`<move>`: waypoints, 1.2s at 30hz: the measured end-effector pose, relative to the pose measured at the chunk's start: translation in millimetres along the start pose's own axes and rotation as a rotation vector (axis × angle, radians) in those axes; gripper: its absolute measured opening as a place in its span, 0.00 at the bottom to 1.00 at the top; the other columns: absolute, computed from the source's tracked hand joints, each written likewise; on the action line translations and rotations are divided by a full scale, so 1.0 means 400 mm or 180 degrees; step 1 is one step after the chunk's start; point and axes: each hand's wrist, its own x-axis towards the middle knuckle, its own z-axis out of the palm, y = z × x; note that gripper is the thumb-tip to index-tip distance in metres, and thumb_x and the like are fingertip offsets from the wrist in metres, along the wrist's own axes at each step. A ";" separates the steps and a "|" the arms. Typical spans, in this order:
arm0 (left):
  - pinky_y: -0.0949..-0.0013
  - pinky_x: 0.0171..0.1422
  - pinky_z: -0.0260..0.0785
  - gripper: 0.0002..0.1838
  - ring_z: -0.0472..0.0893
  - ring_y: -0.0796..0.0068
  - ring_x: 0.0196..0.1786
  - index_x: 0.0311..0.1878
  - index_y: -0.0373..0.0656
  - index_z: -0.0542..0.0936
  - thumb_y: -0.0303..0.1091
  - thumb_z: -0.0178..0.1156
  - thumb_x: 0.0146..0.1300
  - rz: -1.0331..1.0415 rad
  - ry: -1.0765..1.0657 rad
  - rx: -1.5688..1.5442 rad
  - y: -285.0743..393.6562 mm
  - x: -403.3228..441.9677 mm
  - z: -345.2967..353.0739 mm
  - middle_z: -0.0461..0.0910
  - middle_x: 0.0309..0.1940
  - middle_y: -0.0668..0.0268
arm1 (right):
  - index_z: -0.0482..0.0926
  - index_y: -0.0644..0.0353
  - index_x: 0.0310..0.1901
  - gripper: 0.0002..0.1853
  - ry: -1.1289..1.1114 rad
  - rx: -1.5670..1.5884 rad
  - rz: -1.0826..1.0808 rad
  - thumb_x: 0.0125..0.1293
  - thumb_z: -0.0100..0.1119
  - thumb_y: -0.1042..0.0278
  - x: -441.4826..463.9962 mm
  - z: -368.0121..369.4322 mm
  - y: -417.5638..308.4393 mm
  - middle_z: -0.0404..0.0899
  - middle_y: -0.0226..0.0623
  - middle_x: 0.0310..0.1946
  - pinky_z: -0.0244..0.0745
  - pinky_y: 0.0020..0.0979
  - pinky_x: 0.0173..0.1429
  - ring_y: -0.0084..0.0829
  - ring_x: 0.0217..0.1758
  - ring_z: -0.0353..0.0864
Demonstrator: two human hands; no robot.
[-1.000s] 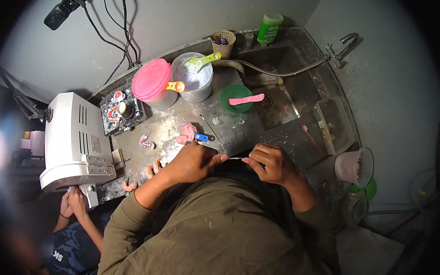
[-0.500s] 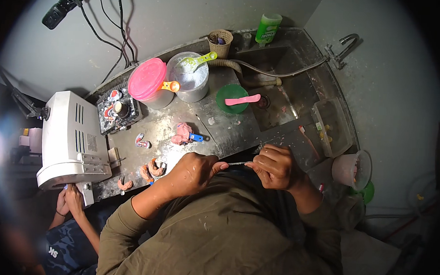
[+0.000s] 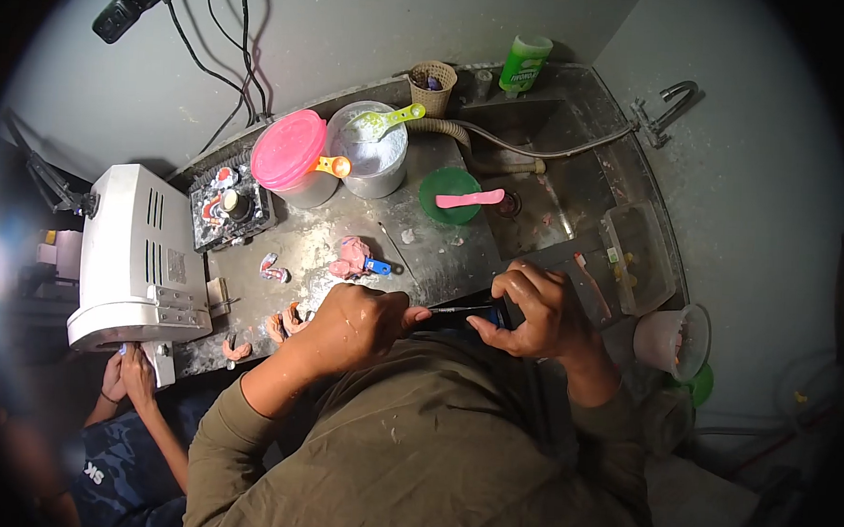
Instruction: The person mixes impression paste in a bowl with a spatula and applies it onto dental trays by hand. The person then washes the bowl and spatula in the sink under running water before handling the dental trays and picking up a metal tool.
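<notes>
My left hand [image 3: 355, 319], with splashes on its back, is closed around a thin metal hand tool [image 3: 453, 309]. Its slender shaft sticks out past my thumb toward the right; the rest is hidden in the fist. My right hand [image 3: 544, 311] is beside the tool's free end, thumb and forefinger parted and nothing visible between them. Beyond my hands on the metal counter [image 3: 320, 217] lies an impression tray with pink material [image 3: 354, 259] and a blue handle. A green mixing bowl [image 3: 440, 184] holds a pink spatula [image 3: 470, 199].
At the back stand a pink-lidded tub [image 3: 290, 154] and an open tub of white powder [image 3: 375, 158]. The sink [image 3: 569, 129] is at right. A white machine [image 3: 144, 256] stands left, with another person's hands [image 3: 130, 373] under it. Orange dental casts [image 3: 236, 350] lie near the counter's edge.
My right thumb and forefinger have let go of the tool's end and spread apart. My left hand keeps the tool, and the view has shifted slightly.
</notes>
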 end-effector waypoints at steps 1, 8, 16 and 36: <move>0.54 0.20 0.59 0.22 0.70 0.50 0.15 0.19 0.41 0.73 0.42 0.59 0.68 0.0006 0.0014 0.0063 -0.001 0.000 0.001 0.68 0.11 0.55 | 0.73 0.61 0.28 0.20 -0.0003 0.0001 0.0002 0.46 0.77 0.61 0.003 -0.001 -0.002 0.71 0.34 0.24 0.67 0.30 0.26 0.31 0.21 0.72; 0.56 0.21 0.59 0.20 0.69 0.49 0.16 0.20 0.41 0.69 0.38 0.62 0.66 -0.0094 -0.0023 0.0028 0.005 0.004 -0.009 0.66 0.12 0.55 | 0.71 0.59 0.23 0.15 -0.0101 -0.0108 -0.0421 0.53 0.71 0.66 0.015 0.012 -0.002 0.69 0.34 0.21 0.68 0.33 0.24 0.32 0.21 0.72; 0.57 0.22 0.60 0.20 0.70 0.50 0.17 0.21 0.41 0.68 0.37 0.63 0.65 0.0131 0.0039 -0.0281 0.006 0.012 -0.025 0.65 0.12 0.57 | 0.73 0.61 0.22 0.13 -0.0186 0.0063 -0.0803 0.52 0.72 0.75 0.029 -0.019 -0.026 0.66 0.32 0.17 0.61 0.32 0.22 0.30 0.18 0.68; 0.57 0.21 0.62 0.19 0.72 0.51 0.17 0.23 0.40 0.72 0.41 0.63 0.66 0.0118 -0.0100 -0.0299 0.013 -0.005 -0.033 0.69 0.12 0.56 | 0.74 0.61 0.26 0.15 -0.0373 -0.0175 -0.0723 0.49 0.76 0.70 0.041 -0.057 -0.047 0.69 0.33 0.20 0.66 0.30 0.24 0.31 0.22 0.73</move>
